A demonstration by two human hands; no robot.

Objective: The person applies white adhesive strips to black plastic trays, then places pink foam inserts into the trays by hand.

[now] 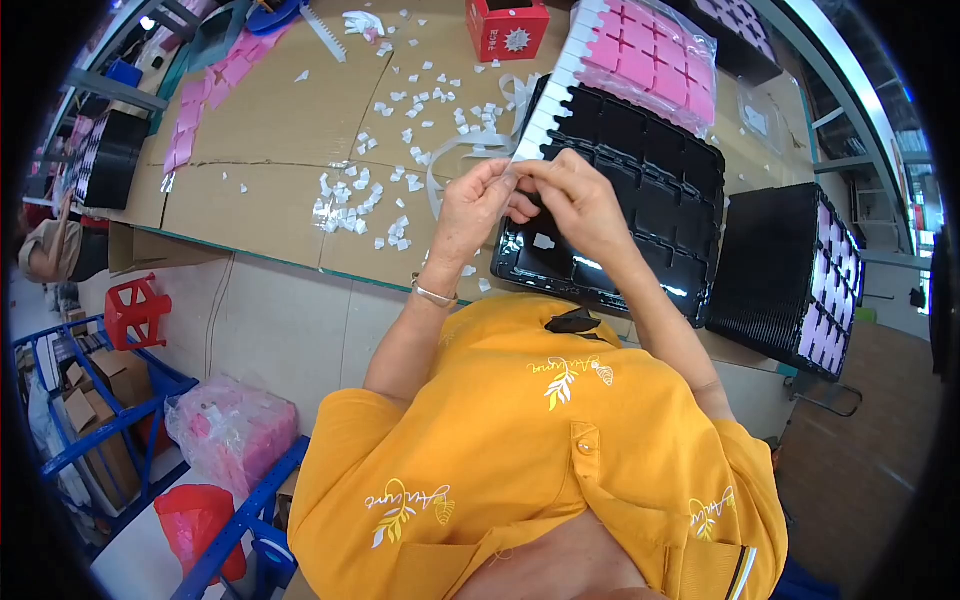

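My left hand [472,208] and my right hand [582,200] meet over the left part of a black plastic tray [640,240], fingertips pinched together. Between them they grip the near end of a long white notched strip [550,112], which slants away to the far right along the tray's edge. The fingers cover the exact spot where they hold it. A small white cut piece [544,241] lies in the tray below my hands. Left of my left hand, a thin white ribbon-like offcut [455,145] curls on the cardboard-covered table [270,130].
Many small white pieces [350,205] are scattered over the table. Pink foam blocks in clear wrap [650,60] lie beyond the tray; a stack of black trays [765,270] stands at its right. A red box [507,30] sits at the back, with pink strips [205,90] far left.
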